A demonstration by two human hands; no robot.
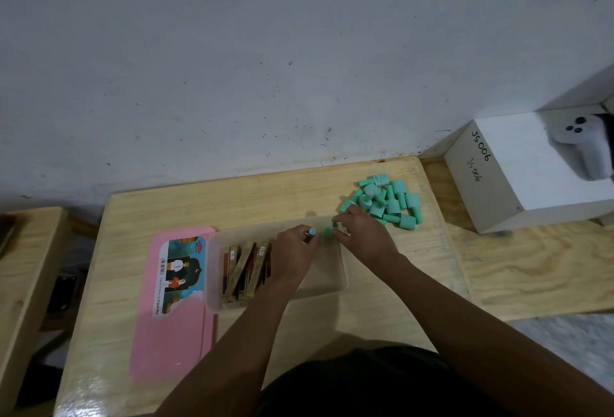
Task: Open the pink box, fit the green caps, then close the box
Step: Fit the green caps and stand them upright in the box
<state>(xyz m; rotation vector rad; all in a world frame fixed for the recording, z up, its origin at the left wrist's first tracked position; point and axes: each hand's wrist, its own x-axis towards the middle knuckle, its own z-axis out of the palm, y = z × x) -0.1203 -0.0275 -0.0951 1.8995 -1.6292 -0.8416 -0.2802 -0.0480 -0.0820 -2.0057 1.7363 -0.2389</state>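
Box (327, 278) lies open on our bench (299, 194), a clear tray with its pink lid (176, 323) set flat just to the left of it, label side up. In the left half of the tray, below and left of our left fingers, sticks (247, 270) in brown and gold wrappers lean against one another; the right half of the tray is bare. Our left hand (292, 253) reaches over the tray's far edge, and its fingers (307, 237) are closed around a small piece with a pale green round end (311, 232) that points up at us. Just to the right of it, our right hand (362, 234) has its fingers (339, 222) pinched narrow on one green cap (327, 233); the cap and the piece in the left hand are close together, though we cannot tell whether they touch. Beyond the right fingers, up and to the right, a loose pile of green caps (387, 200) rests on the bench, touching one another and lying every which way. Farther right, well apart from both hands, a white carton (518, 164) with handwritten marks stands on a second board, and a white controller (578, 147) rests on top of it.
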